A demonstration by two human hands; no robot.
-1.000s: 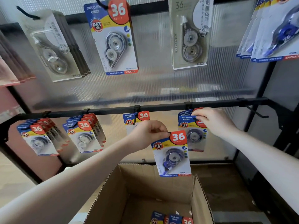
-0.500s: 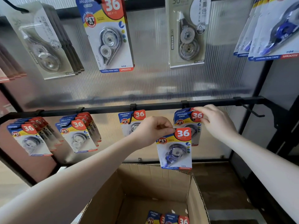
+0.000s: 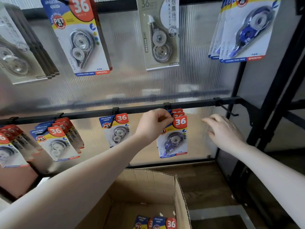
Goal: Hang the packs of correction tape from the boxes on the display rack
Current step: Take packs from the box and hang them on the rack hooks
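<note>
— Head view: what has the left hand (image 3: 154,124) got?

— Its curled fingers pinch the top edge of a correction tape pack (image 3: 173,138), right under the black rail (image 3: 140,109), in front of other packs there. Whether it sits on the hook (image 3: 167,106), I cannot tell.

— And the right hand (image 3: 222,131)?

— Fingers loose and spread, holding nothing, just beside that pack.

— The cardboard box (image 3: 179,195)?

— Below, with more packs (image 3: 158,223) inside.

A: Where is the pack (image 3: 173,136) now?
B: Up at the hook, in front of the others. The left hand (image 3: 153,124) moved it there.
A: And the right hand (image 3: 224,131)?
B: It lets go and opens.
</note>
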